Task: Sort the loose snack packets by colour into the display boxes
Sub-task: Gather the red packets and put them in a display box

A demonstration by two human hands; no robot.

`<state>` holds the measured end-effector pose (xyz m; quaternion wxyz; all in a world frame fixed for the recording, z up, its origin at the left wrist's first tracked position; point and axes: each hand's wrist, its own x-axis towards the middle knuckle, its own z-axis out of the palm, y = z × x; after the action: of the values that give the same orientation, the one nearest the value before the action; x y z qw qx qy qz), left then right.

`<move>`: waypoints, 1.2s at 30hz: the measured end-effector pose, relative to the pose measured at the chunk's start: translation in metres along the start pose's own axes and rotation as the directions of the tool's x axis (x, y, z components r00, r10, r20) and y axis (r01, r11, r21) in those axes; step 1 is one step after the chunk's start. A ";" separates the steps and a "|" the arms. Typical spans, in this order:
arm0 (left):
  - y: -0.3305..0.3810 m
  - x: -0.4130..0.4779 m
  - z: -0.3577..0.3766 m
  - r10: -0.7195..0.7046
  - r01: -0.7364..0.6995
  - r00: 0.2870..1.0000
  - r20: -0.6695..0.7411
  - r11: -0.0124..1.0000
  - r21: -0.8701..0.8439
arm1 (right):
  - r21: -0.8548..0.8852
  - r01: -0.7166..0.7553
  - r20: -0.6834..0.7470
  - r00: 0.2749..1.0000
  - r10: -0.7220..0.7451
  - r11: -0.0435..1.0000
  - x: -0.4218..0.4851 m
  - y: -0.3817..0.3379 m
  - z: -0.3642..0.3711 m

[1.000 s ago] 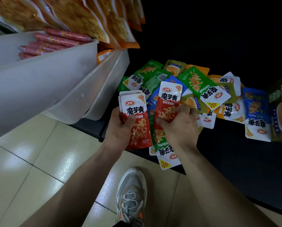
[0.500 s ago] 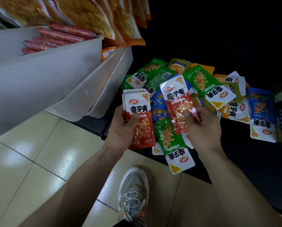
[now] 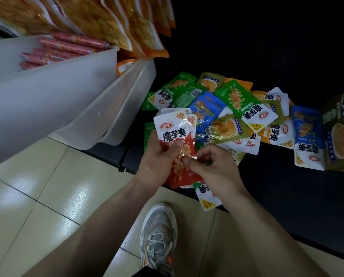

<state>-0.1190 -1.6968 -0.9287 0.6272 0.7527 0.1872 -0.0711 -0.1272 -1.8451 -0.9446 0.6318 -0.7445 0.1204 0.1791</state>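
We look down on a dark shelf above the tiled floor. Across it sprawls a heap of snack packets, green, blue, orange and olive; one green packet overhangs the front edge, and a display box stands at the right.

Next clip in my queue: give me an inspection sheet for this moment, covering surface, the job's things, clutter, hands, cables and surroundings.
Surface: dark shelf, low, edge facing the person.
Job's things: red packets stacked in hand; loose packets in green, blue, orange and olive, piled overlapping on the shelf; olive box at the right edge, partly out of view.
Clutter: white bins on the left, one holding sausage sticks; orange bags above them.
Hands: left hand grips the red packets; right hand pinches the front one near its lower part.
Cables: nothing seen.
Surroundings: tiled floor; a grey sneaker below the hands.
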 end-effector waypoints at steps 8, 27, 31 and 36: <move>0.054 -0.007 0.003 0.079 -0.095 0.990 0.113 0.985 0.143 | -0.108 0.004 0.068 0.998 0.004 0.994 -0.029 -0.028 -0.047; 0.270 -0.175 0.133 0.124 -0.312 0.818 0.561 0.916 0.252 | -0.793 -0.118 -0.110 0.993 0.049 0.598 -0.263 -0.143 -0.328; 0.252 -0.185 0.178 0.113 -0.277 0.828 0.549 0.934 0.225 | -0.770 -0.194 -0.197 0.978 0.063 0.608 -0.283 -0.109 -0.365; 0.220 -0.182 0.245 0.029 -0.162 0.846 0.532 0.966 0.204 | -0.738 -0.268 -0.232 0.963 0.140 0.619 -0.282 -0.051 -0.396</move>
<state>-0.1738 -2.0016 -0.7149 0.5610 0.7835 -0.0389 -0.2643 -0.3168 -2.2389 -0.7263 0.2233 -0.9335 0.1651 0.2270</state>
